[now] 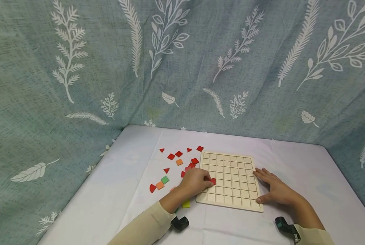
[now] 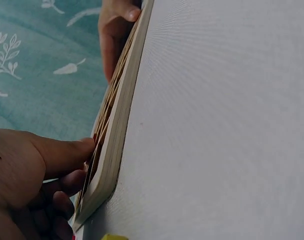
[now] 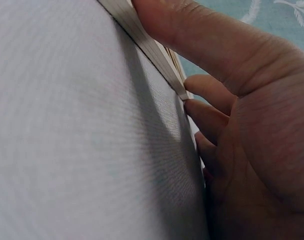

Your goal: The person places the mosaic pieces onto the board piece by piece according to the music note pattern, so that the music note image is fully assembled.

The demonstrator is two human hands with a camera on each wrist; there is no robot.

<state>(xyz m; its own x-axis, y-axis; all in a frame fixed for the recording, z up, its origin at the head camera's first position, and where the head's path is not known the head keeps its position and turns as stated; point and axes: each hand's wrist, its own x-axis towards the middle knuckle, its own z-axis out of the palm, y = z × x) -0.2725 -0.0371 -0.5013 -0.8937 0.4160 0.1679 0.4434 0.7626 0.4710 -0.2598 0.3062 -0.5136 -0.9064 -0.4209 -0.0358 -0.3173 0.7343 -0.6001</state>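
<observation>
Red square is over the left part of the board, pinched by your left hand, thumb against finger, the other fingers curled in. I can't tell if it sits flat in a box. If you let go while it's crooked, it could catch on the ridges and tip. Your right hand is spread wide, touching the board's right edge and holding no piece; push too hard and the board could slide. Your left hand hides some boxes. Your left sleeve could drag the yellow piece nearby. Farther left, a green square and orange square lie side by side.
</observation>
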